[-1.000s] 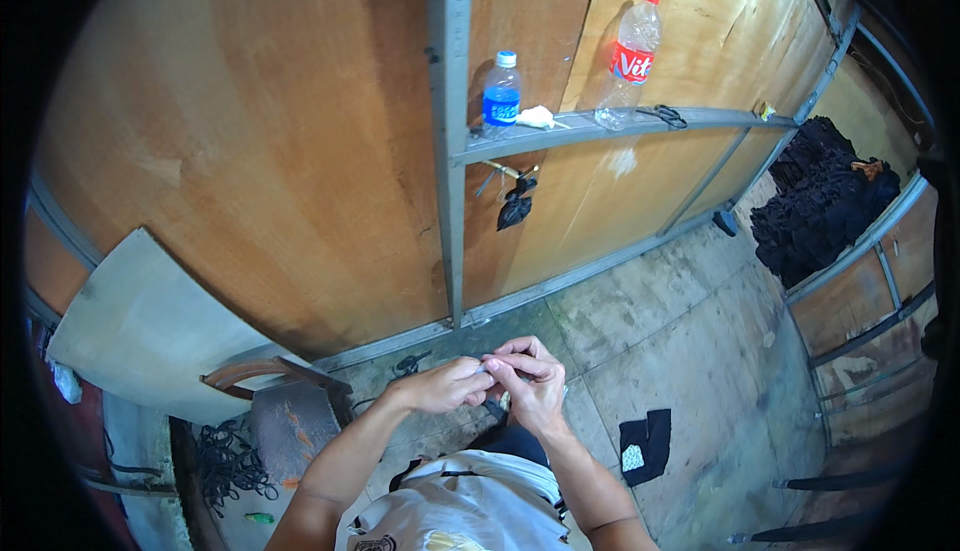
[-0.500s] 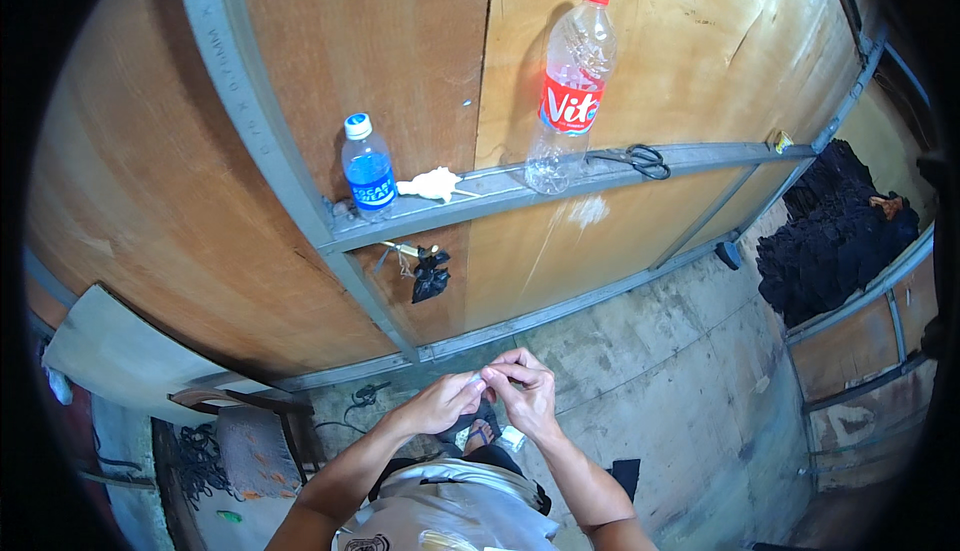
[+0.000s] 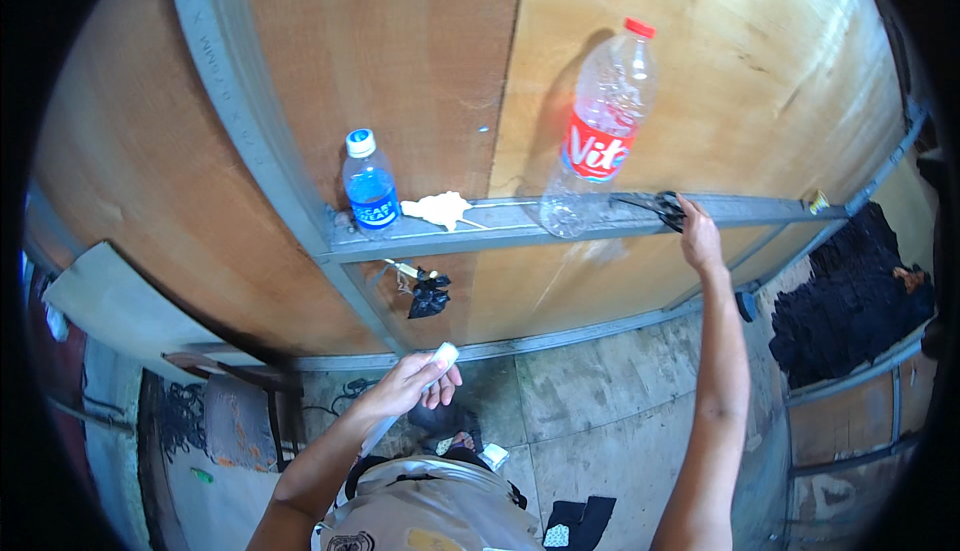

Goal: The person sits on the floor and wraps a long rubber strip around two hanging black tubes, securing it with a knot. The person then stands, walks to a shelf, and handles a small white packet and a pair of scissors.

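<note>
Pinched in my left hand (image 3: 415, 383) is a small white roll-like piece (image 3: 446, 354); whether it is tape or cloth I cannot tell. A pale strip (image 3: 376, 437) hangs below that hand. My right hand (image 3: 702, 237) reaches far out to the grey metal ledge (image 3: 480, 240) on the wall, its fingers closed on the handles of black scissors (image 3: 668, 207). The scissors' blades still lie along the ledge, pointing left toward a large clear plastic bottle (image 3: 598, 146) with a red cap and red label.
A smaller bottle (image 3: 370, 186) with a blue label and a crumpled white lump (image 3: 438, 209) share the ledge. Below it hangs a black plastic scrap (image 3: 428, 297). Dark cloth (image 3: 850, 296) is piled at right; black pieces (image 3: 580, 523) lie on the floor (image 3: 570, 391).
My hands were together in front of my body and have parted. The right has gone up and right to the scissors; the left now shows the white piece. The view has shifted slightly.
</note>
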`<state>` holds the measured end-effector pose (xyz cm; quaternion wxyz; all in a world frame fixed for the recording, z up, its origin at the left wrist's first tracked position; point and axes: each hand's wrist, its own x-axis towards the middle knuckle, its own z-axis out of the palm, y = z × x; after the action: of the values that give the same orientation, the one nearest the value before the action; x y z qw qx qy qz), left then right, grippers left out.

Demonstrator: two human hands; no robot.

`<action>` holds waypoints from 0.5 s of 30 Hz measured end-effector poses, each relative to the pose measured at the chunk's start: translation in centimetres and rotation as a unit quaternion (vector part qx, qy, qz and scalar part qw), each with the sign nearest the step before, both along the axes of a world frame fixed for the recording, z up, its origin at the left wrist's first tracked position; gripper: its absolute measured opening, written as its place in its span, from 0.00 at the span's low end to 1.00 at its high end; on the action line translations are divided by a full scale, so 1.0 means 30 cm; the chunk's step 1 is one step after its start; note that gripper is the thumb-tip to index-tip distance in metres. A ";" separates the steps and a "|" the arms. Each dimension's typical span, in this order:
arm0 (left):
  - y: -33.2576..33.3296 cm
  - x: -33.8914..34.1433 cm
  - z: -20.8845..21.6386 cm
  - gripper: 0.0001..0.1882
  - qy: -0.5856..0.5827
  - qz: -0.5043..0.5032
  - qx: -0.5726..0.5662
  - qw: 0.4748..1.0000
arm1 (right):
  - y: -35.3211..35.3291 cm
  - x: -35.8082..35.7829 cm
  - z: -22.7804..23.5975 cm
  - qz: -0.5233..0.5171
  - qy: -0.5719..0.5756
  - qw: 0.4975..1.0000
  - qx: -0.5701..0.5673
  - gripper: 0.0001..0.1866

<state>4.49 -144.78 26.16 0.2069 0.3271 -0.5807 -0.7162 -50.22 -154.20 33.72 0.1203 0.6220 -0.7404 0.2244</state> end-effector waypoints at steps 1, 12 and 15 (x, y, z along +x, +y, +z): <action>-0.005 0.004 0.006 0.24 0.006 0.007 0.000 1.000 | -0.019 -0.021 0.022 0.042 0.016 0.998 0.040 0.23; -0.027 0.088 0.057 0.25 0.012 0.062 0.020 0.998 | -0.135 -0.025 0.089 0.075 0.212 0.961 0.163 0.18; -0.020 0.106 0.060 0.26 0.010 0.077 0.026 0.997 | -0.122 -0.034 0.103 0.045 0.223 0.953 0.200 0.18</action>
<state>7.67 -145.39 27.96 0.2589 0.3689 -0.5325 -0.7165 -51.23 -157.87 36.81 0.1451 0.7002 -0.6957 -0.0677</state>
